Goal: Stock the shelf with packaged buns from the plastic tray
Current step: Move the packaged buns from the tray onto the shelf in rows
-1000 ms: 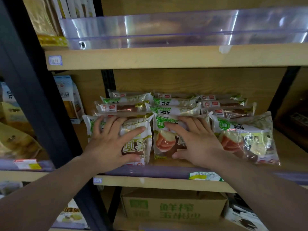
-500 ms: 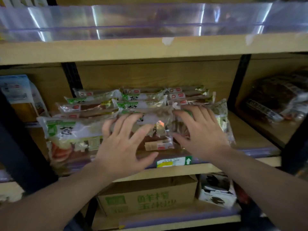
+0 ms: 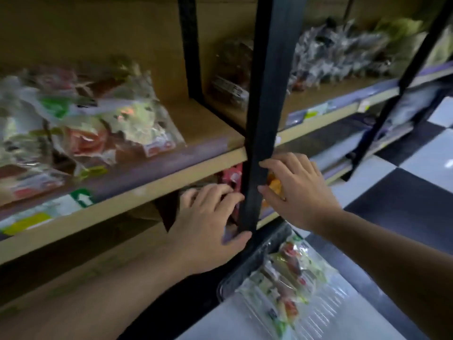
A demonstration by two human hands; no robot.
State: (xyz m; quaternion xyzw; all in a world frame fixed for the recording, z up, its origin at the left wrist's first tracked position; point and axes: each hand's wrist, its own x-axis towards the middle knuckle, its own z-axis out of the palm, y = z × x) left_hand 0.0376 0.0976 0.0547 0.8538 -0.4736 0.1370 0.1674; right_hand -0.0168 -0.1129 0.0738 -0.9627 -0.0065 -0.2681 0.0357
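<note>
Empty hands (image 3: pixel 257 212) beside shelf post (image 3: pixel 267 114)

The wooden shelf (image 3: pixel 206 133) carries blurred packaged buns (image 3: pixel 93 123) stacked toward its left, reaching its front edge, its right end bare up to the black upright (image 3: pixel 267 114), while on the checkered floor (image 3: pixel 416 192) rests what seems a clear plastic tray (image 3: pixel 326 312) holding more packs (image 3: pixel 284 285).

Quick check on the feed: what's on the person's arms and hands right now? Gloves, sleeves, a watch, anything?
Nothing worn that shows. The left hand and right hand are bare, with no gloves, rings or watch visible. Both forearms are uncovered as far as the frame edge, so no sleeve or cuff appears. Motion blur could hide small details.
</note>
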